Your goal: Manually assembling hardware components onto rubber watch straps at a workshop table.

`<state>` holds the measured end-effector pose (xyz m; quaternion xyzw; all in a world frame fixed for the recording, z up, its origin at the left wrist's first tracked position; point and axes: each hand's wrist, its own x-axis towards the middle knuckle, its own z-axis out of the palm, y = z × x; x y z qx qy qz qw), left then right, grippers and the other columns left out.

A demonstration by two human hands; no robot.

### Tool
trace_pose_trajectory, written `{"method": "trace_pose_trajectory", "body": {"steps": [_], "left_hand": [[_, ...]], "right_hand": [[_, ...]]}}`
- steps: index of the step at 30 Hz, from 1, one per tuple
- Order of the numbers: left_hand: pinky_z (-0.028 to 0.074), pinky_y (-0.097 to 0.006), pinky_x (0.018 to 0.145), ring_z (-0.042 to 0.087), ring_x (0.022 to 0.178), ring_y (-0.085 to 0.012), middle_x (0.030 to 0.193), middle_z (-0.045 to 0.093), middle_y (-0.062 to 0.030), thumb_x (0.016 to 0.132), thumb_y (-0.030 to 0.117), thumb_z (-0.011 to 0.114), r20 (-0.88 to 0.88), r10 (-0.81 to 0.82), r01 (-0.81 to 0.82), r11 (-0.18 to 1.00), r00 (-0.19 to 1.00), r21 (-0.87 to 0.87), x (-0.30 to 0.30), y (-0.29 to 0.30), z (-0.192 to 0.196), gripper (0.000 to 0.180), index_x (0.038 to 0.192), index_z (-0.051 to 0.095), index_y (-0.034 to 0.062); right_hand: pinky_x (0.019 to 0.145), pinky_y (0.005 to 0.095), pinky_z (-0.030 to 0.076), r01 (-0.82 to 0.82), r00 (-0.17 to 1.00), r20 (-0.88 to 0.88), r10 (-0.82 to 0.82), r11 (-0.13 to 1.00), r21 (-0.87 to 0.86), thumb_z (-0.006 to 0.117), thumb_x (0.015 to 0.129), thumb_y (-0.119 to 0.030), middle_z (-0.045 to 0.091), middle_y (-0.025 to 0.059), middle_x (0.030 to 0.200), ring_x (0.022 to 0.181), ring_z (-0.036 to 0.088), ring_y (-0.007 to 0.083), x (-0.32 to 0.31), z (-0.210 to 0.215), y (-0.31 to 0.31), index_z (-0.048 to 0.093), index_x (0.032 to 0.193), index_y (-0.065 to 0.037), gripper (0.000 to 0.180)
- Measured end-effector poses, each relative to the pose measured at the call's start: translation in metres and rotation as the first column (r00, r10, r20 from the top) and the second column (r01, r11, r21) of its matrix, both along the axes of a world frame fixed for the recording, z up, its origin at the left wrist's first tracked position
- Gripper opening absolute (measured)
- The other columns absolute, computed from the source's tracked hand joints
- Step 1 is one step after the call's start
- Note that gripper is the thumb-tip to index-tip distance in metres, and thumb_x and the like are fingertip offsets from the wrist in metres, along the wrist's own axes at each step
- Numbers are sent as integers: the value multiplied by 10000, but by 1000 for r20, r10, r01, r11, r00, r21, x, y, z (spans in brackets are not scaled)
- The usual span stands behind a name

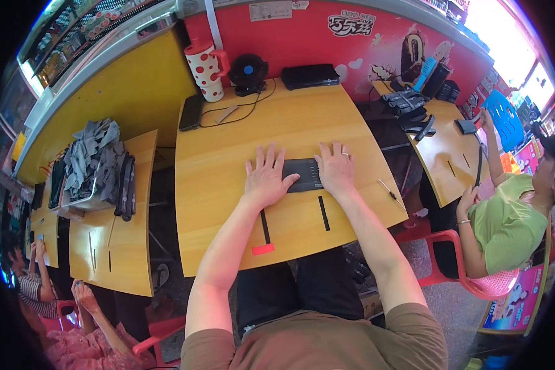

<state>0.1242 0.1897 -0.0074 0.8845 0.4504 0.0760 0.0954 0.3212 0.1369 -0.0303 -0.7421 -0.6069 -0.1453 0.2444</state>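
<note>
A flat black rectangular piece [300,175] with small white marks near its right end lies on the wooden table [228,148]. My left hand [266,178] rests flat at its left end, fingers spread and thumb over the piece. Across from it, my right hand [335,169] lies flat over the right end, with a ring on one finger. Neither hand grips anything. Two dark strips, a left one [266,228] and a right one [324,213], run along the tabletop nearer to me. A short red piece [263,249] sits by the near edge.
A spotted tumbler [205,71], a black fan [248,71] with a cable, a black case [310,76] and a dark flat object [191,112] stand along the back. A thin pointed tool [391,193] lies at right. Side tables hold grey cloth pieces [94,161]; other people sit nearby.
</note>
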Motion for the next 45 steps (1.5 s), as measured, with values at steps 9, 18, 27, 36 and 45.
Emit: {"method": "trace_pose_trajectory", "body": {"steps": [9, 18, 27, 36, 45], "left_hand": [[216, -619, 1110, 172, 1441, -421, 1576, 215, -152, 923, 610, 442, -47, -17, 19, 998, 999, 52, 5, -4, 2, 753, 1485, 340, 118], [189, -595, 1128, 191, 1443, -399, 1576, 236, -128, 932, 629, 396, -57, 41, -38, 997, 998, 62, 4, 0, 2, 738, 1481, 352, 139], [201, -592, 1127, 199, 1441, -397, 1574, 240, -127, 933, 621, 404, -2, 49, -48, 996, 999, 72, 3, -3, 5, 724, 1474, 363, 142], [226, -584, 1098, 236, 1423, -400, 1548, 290, -137, 933, 601, 424, 15, 28, -29, 997, 999, 66, 1, -11, 1, 696, 1450, 408, 134], [244, -562, 1083, 257, 1410, -397, 1536, 309, -135, 929, 596, 441, 80, 20, -30, 992, 997, 123, 2, -3, -4, 682, 1425, 443, 128]], "right_hand": [[856, 478, 424, 6, 999, -37, -4, 999, 48, 620, 880, -248, 581, 177, 1138, 1083, 537, 345, 0, -2, 3, 611, 1171, -87, 334], [810, 457, 459, 257, 960, 71, -270, 955, 146, 679, 800, -145, 587, 163, 1116, 992, 564, 356, 49, 27, -109, 630, 1057, -36, 283], [729, 449, 469, 190, 982, 1, -190, 980, 62, 661, 806, -96, 592, 150, 906, 898, 577, 331, 75, 3, -142, 633, 802, -11, 90], [672, 450, 492, 163, 984, 56, -170, 981, 104, 615, 825, -74, 577, 178, 836, 832, 594, 361, 54, -3, -88, 618, 795, -12, 68], [678, 452, 496, 105, 993, 44, -111, 986, 132, 621, 828, -82, 569, 167, 859, 826, 594, 368, 51, -1, -87, 612, 812, -15, 69]]}}
